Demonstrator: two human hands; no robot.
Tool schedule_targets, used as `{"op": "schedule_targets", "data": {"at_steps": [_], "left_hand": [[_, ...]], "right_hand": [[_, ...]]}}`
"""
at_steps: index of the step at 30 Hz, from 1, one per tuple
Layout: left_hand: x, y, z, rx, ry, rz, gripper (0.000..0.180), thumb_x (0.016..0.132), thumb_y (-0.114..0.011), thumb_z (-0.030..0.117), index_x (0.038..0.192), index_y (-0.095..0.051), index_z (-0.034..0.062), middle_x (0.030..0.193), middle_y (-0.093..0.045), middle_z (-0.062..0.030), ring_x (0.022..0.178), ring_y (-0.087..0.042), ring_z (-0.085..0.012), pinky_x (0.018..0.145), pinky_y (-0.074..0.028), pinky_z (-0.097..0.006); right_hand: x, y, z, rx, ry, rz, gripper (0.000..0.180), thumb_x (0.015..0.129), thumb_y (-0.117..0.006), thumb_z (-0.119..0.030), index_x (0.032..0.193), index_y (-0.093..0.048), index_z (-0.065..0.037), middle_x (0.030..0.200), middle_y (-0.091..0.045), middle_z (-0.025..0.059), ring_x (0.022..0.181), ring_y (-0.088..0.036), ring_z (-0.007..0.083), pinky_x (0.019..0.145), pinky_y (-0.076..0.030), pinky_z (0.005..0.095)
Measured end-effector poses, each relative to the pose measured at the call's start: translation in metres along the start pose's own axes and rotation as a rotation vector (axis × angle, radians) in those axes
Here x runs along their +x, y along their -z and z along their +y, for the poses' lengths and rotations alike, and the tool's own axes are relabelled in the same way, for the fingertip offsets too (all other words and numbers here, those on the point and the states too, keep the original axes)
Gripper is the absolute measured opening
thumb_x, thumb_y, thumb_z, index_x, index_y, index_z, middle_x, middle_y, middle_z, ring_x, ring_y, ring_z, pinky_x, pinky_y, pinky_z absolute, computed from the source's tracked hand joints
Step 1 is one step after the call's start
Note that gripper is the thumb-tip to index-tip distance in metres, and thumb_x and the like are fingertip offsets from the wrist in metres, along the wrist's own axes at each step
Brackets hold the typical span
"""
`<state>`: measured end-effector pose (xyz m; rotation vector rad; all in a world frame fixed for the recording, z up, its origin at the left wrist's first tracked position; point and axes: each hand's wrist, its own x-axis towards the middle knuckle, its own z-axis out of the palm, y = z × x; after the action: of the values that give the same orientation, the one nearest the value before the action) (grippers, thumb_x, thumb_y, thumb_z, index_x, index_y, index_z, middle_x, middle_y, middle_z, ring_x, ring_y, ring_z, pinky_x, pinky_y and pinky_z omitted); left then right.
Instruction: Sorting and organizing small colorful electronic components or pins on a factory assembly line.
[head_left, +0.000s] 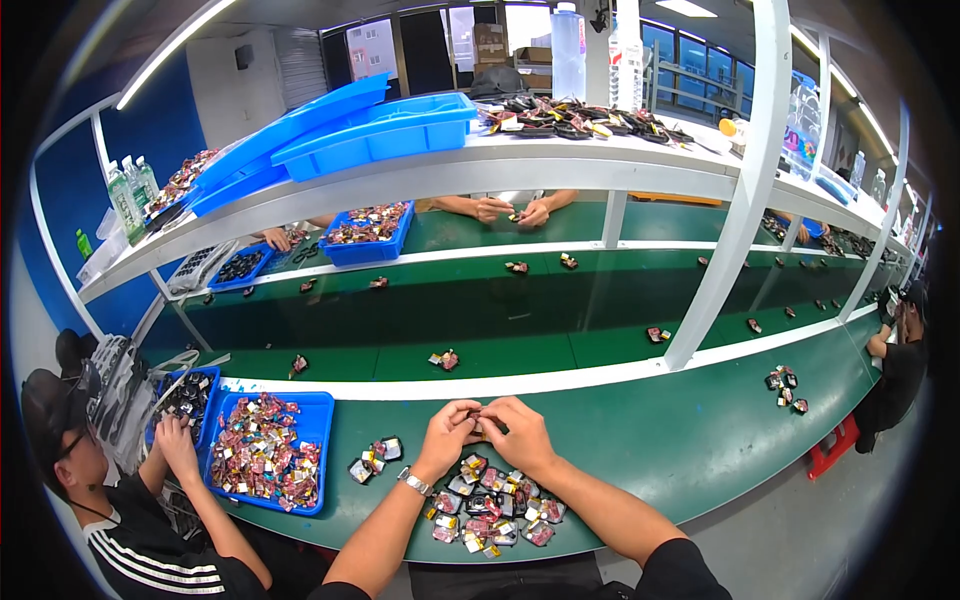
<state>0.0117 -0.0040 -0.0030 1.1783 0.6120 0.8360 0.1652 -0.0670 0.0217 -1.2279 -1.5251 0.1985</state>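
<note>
My left hand (450, 438) and my right hand (518, 437) meet over the green work surface, fingers closed in a pinch. Between their fingertips is a small dark, reddish part, mostly hidden by the fingers. Just below my hands lies a pile of small electronic assemblies (492, 507), black housings with reddish boards, silvery pieces and yellow tabs. My forearms pass on either side of this pile. A smaller cluster of similar assemblies (375, 458) sits left of my left wrist, which wears a metal-banded watch (414, 481).
A blue tray (328, 440) of reddish boards stands at left, beside a co-worker's hand (177, 445). Beyond a white rail, scattered assemblies (446, 359) lie on the green belt (530, 350). A white shelf post (735, 200) rises at right. Blue trays (375, 138) rest on the overhead shelf.
</note>
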Motion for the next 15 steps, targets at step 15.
{"op": "schedule_targets", "data": {"at_steps": [15], "left_hand": [[0.0004,0.002,-0.008,0.218,-0.139,0.064,0.023,0.094,-0.043,-0.003,0.111,-0.058,-0.0038,0.093,-0.066,-0.0037,0.08,-0.062,-0.0071,0.069,-0.054,-0.023]], "right_hand": [[0.0011,-0.0001,-0.0086,-0.041,0.178,-0.056,0.013,0.077,-0.072,-0.004,0.089,-0.067,-0.005,0.092,-0.064,0.0087,0.078,-0.066,0.0249,0.068,-0.056,0.0329]]}}
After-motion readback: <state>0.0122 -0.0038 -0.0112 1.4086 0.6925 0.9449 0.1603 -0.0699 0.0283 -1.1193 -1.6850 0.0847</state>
